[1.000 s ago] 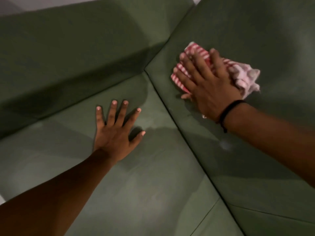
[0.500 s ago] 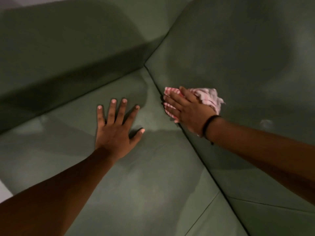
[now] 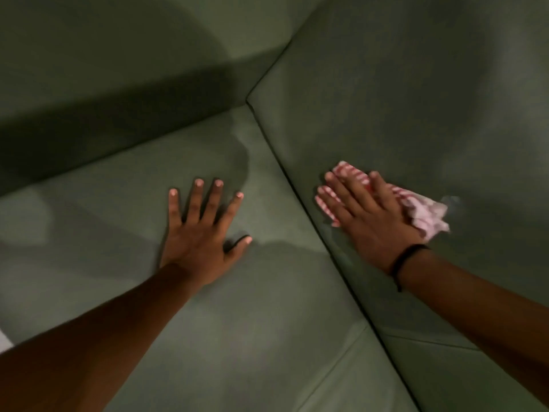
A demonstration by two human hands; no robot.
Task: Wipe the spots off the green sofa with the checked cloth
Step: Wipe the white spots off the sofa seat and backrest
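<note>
The green sofa [image 3: 267, 307] fills the view, with a seat cushion at the left and a slanted cushion face at the right. My right hand [image 3: 368, 215] presses the red-and-white checked cloth [image 3: 424, 212] flat against the right cushion, close to the seam. The cloth bunches out from under the palm toward the right. A pale whitish spot [image 3: 453, 203] shows on the fabric just past the cloth's right edge. My left hand [image 3: 202, 233] lies flat on the seat cushion with fingers spread, holding nothing.
A dark seam [image 3: 326, 248] runs diagonally between the two cushions. The backrest [image 3: 118, 69] rises at the upper left, in shadow. A second seam [image 3: 338, 361] crosses the seat near the bottom. A black band circles my right wrist [image 3: 407, 257].
My right hand swept the cloth down the right cushion toward the seam, then slid it a little right toward the pale spot. My left hand has stayed flat on the seat.
</note>
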